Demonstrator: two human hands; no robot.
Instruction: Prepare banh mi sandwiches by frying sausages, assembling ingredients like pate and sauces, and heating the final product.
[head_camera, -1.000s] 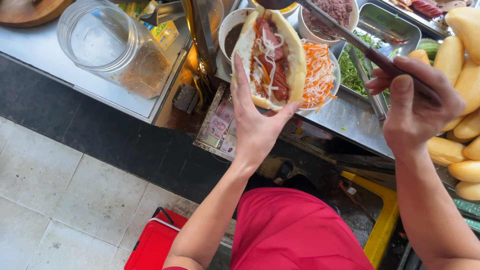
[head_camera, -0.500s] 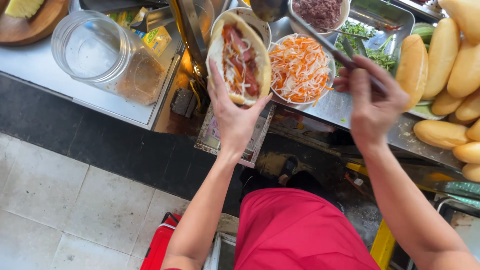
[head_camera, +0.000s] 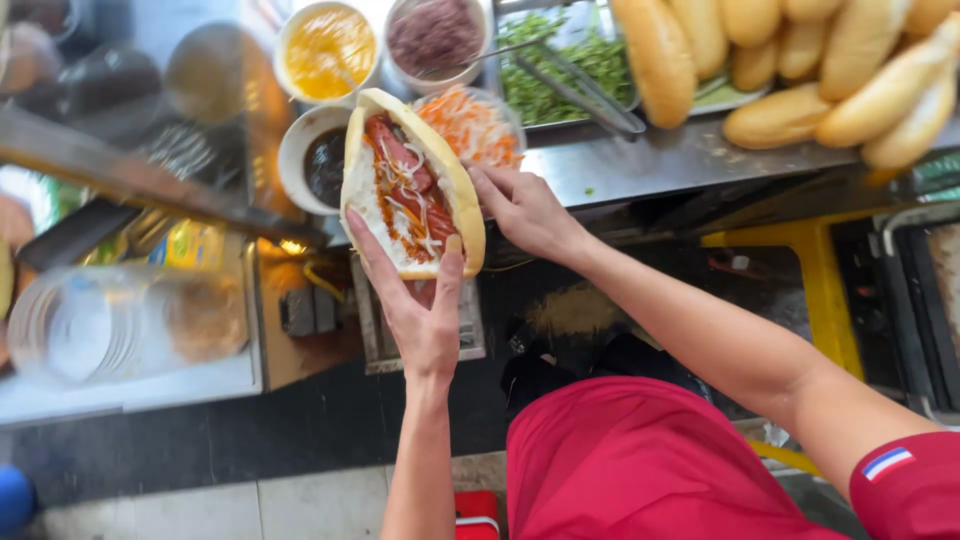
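My left hand (head_camera: 418, 305) cradles a split baguette sandwich (head_camera: 410, 185) from below, its cut side up, showing sliced meat, red sauce and pale shreds. My right hand (head_camera: 522, 208) holds nothing; its fingertips touch the sandwich's right edge beside a bowl of shredded carrot (head_camera: 472, 124). Metal tongs (head_camera: 575, 85) lie in the tray of green herbs (head_camera: 560, 60), away from both hands.
On the steel counter (head_camera: 640, 165) stand a yellow sauce bowl (head_camera: 328, 48), a dark sauce bowl (head_camera: 318, 160) and a bowl of reddish-brown paste (head_camera: 436, 35). Plain baguettes (head_camera: 800, 70) are piled at the right. A clear plastic jar (head_camera: 120, 320) lies at the left.
My right hand has put the tongs down in the herb tray and come to the sandwich's edge. The view has swung right and the sandwich sits lower in the frame.
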